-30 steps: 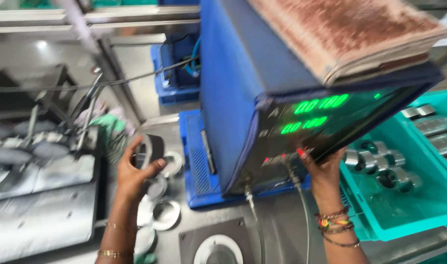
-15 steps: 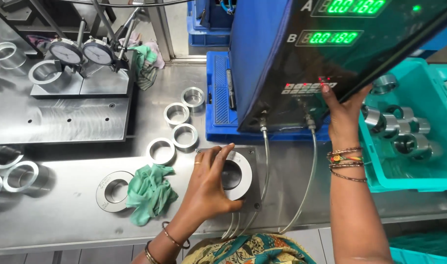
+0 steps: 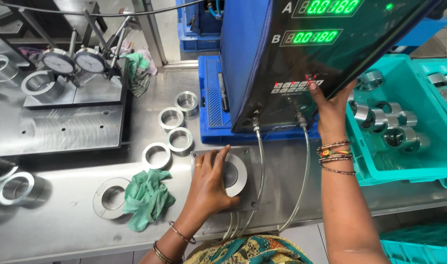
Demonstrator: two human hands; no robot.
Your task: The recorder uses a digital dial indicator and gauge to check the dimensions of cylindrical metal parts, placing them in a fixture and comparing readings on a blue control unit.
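Left hand spread flat, palm down, on round steel gauge disc, fingers loose and covering its left half; nothing gripped. Disc seated in square steel plate near front edge of steel workbench, just in front of blue crate.

Right hand raised, fingers extended and pressed against lower edge of dark readout box, fingertip at row of small buttons; not clenched. Two green digital readings lit on box face. Bangles on right wrist. Box propped tilted on blue crate, toward back of workbench. Two cables hanging from box underside, running past square plate toward front edge.

Left of hand, crumpled green cloth lying partly over wider flat ring close to front edge. Behind cloth, four steel rings loosely grouped mid-bench, between cloth and crate, near one another but apart. More rings at left edge.

At back left corner, two dial gauges upright on raised steel fixture plate, with another green rag bunched just beside them.

At right edge, teal bin filled with steel cylindrical parts, just beside right forearm.
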